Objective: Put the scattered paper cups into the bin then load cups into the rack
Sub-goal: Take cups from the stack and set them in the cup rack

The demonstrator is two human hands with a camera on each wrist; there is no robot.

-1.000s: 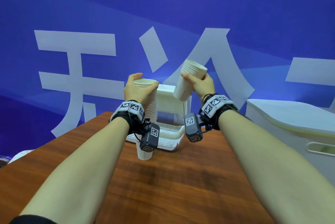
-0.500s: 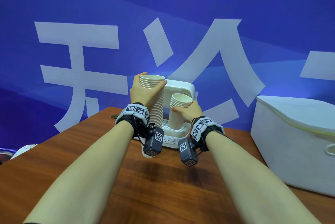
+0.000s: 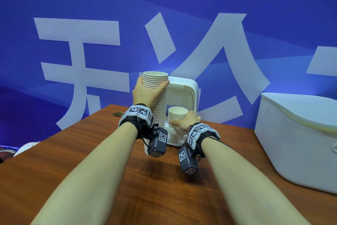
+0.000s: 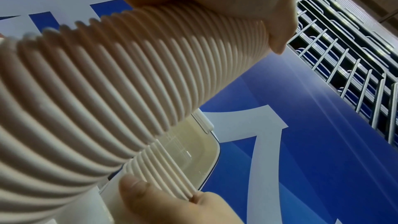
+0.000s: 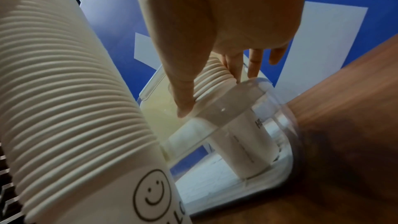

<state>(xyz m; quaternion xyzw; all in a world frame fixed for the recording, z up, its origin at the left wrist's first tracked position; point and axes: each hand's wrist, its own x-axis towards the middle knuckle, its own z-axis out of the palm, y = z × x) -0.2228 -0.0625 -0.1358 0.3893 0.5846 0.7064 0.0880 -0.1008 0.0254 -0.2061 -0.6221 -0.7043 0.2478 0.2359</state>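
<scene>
My left hand (image 3: 145, 96) grips a tall stack of white paper cups (image 3: 160, 104) near its top and holds it upright just left of the white cup rack (image 3: 184, 90). In the left wrist view the fingers wrap the tall stack (image 4: 107, 83). My right hand (image 3: 187, 121) pinches a short stack of cups (image 3: 177, 113) between thumb and fingers. This short stack (image 5: 212, 74) stands in the rack's clear tube (image 5: 269, 108). The tall stack (image 5: 64, 83) shows a smiley print on its lowest cup. The wrist camera hides its bottom end in the head view.
A large white lidded bin (image 3: 291, 133) stands on the wooden table (image 3: 164, 188) to the right. A small round object (image 3: 117, 114) lies at the table's far edge. A blue wall with white characters is right behind the rack.
My right hand has brought the short stack down from above the rack into the clear tube. My left hand has kept hold of the tall stack beside the rack.
</scene>
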